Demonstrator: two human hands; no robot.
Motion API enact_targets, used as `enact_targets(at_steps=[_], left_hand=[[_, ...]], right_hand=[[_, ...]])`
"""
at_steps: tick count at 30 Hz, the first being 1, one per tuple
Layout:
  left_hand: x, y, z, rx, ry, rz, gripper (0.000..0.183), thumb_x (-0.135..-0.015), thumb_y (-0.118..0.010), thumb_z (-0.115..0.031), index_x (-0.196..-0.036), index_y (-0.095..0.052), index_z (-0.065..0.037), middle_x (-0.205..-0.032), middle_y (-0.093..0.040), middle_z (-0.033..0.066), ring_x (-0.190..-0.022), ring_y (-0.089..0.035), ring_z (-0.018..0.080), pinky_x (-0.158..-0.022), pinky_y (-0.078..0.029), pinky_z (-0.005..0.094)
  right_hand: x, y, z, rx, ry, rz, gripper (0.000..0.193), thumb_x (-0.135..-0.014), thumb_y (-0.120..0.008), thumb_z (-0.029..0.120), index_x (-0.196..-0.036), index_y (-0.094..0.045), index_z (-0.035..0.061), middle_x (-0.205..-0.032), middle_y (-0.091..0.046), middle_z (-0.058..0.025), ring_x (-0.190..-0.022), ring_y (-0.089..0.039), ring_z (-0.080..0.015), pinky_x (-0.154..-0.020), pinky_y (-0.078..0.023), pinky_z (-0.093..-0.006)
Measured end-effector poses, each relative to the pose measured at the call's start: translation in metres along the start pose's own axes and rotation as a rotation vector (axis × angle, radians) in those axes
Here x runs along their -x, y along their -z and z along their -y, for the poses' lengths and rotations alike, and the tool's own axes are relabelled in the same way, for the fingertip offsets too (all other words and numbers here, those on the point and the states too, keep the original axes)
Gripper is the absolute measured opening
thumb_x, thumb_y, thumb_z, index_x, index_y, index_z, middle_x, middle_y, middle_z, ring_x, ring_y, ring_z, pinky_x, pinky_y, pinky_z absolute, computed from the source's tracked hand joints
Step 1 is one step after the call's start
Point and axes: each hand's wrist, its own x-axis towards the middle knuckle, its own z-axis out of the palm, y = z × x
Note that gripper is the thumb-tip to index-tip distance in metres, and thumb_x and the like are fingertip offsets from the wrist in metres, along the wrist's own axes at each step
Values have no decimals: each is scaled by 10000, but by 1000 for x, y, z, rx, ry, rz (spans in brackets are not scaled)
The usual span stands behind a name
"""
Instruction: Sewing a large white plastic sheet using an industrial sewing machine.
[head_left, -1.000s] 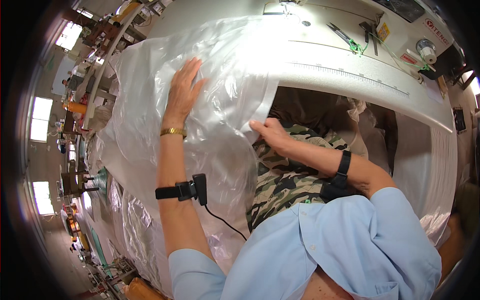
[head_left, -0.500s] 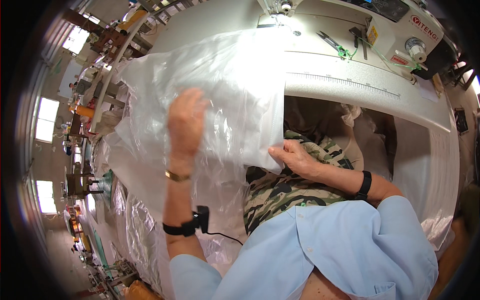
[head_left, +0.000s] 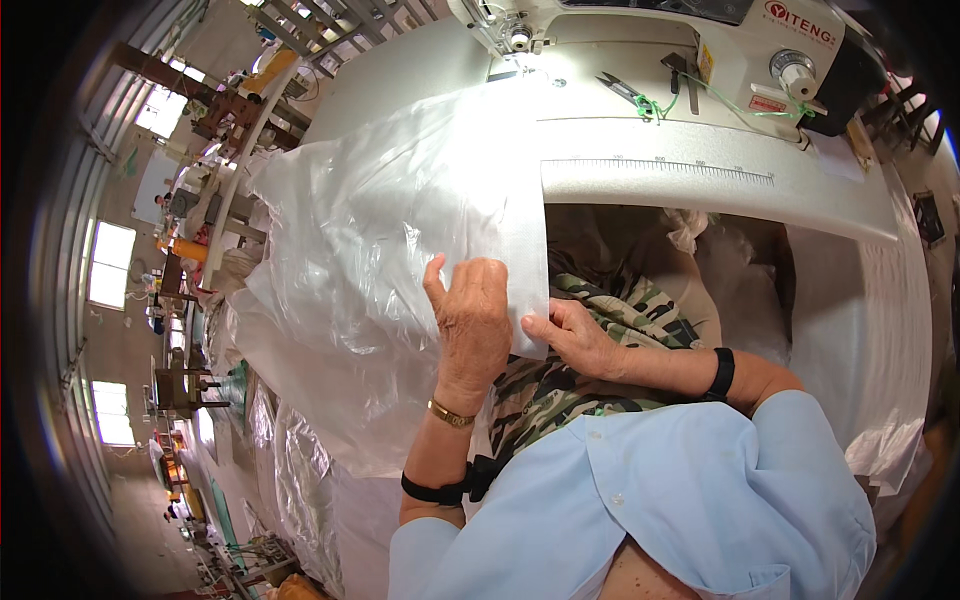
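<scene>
A translucent white plastic sheet (head_left: 370, 230) spreads from the sewing machine's needle area (head_left: 520, 45) down over the table edge toward my lap. Its straight right edge hangs over my camouflage-patterned clothing. My left hand (head_left: 472, 315) is on the sheet close to that edge, back of the hand up. Most of its fingers are curled down, one stands apart, and the fingertips are hidden. Just to the right, my right hand (head_left: 578, 338) pinches the lower right corner of the sheet between thumb and fingers.
On the white machine bed lie thread snips (head_left: 625, 92) with green cord and a dark small tool (head_left: 676, 72). A ruler scale (head_left: 660, 165) runs along the table front. More crumpled clear plastic (head_left: 300, 480) hangs at left. The machine's handwheel (head_left: 793, 72) sits upper right.
My left hand has come right and nearer to me, from the middle of the sheet to its right edge. My right hand keeps its pinch on the corner. The whole view has shifted slightly.
</scene>
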Motion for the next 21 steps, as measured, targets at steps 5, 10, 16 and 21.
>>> enact_targets(at_steps=[5,10,16,21], left_hand=[[-11,-5,1,58,49,-149,103,-857,-636,-71,-936,-573,-53,-991,-604,80,-948,-546,253,-969,-326,436],[-1,-20,20,-132,26,-1,136,-801,-598,-17,-932,-590,-51,-878,-601,59,-912,-560,229,-957,-326,454],[-7,3,-4,124,-81,2,117,-764,-561,21,-864,-562,-40,-787,-563,86,-779,-578,259,-858,-392,424],[7,-11,-8,259,-105,89,96,-743,-584,-20,-769,-500,-58,-696,-501,99,-693,-558,277,-707,-421,374]], right_hand=[[-2,0,-9,14,111,-29,371,-989,-548,314,-897,-609,-39,-726,-565,12,-655,-479,-58,-555,-417,-268],[0,-2,-7,72,68,-7,368,-989,-551,314,-878,-600,-34,-701,-540,23,-643,-459,-55,-545,-407,-263],[3,-4,-3,15,65,-48,330,-977,-573,279,-862,-588,-30,-685,-508,36,-630,-441,-63,-536,-393,-275],[9,-4,3,242,96,-12,225,-944,-575,200,-843,-577,-1,-644,-529,-50,-589,-497,-125,-548,-416,-318]])
